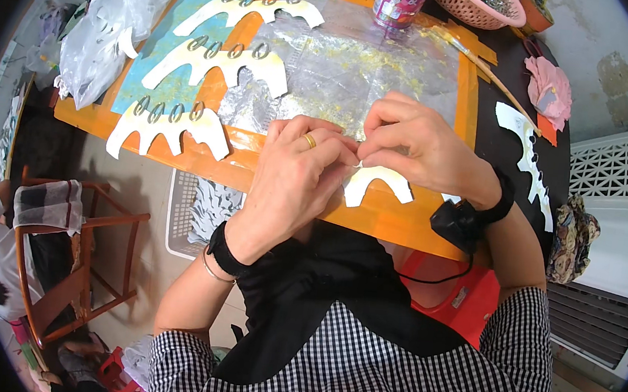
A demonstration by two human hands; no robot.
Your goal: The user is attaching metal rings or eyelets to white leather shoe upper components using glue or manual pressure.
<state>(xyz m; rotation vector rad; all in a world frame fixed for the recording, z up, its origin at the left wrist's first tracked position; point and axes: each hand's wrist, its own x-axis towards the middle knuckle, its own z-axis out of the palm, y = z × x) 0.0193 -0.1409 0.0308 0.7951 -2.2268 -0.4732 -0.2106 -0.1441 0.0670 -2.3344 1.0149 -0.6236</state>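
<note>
At the table's near edge, my left hand (301,168) is closed on the left end of a white scalloped cut-out (382,181). My right hand (417,142) pinches at the piece's upper edge, its fingertips almost meeting the left ones. Whatever lies between those right fingers is too small and covered to make out. Similar cut-outs lie to the left, yellowish along the top, each carrying a row of dark metal rings: one cut-out (171,137) nearest, another cut-out (224,68) behind it, and more farther back.
Orange tape (257,162) borders the work mat. At the back stand a purple printed tub (402,4) and a pink basket (477,6) of small metal parts. A brush (495,77) and another cut-out (523,159) lie right. A plastic bag (115,26) is left; a crate (182,217) sits below.
</note>
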